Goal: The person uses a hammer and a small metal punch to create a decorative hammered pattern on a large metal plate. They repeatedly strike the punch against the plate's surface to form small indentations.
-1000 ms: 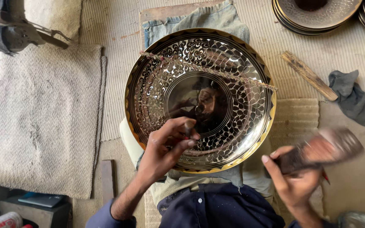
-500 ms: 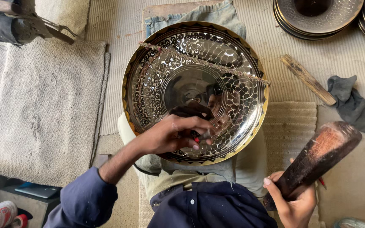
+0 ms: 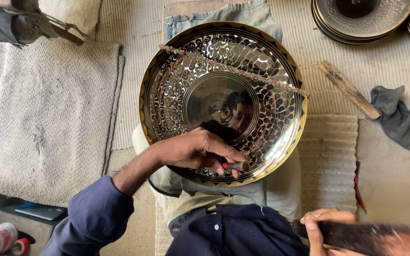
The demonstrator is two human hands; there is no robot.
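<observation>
Since the earlier frame the right hand has dropped lower toward the bottom edge of view, and the left hand has shifted rightward along the near rim of the large engraved metal platter. The platter lies face up on folded cloth over the woven floor mat, its polished centre ringed by scale-pattern engraving and a gold-coloured rim; a thin cord runs across its upper half. A stack of similar dishes sits at upper right, well apart. The dark wooden mallet is blurred, with the right-hand fingers wrapped around its handle. A grey rag lies beside a wooden stick. The left-hand fingers are pressed together, pinching a small chisel against the platter's near rim.
</observation>
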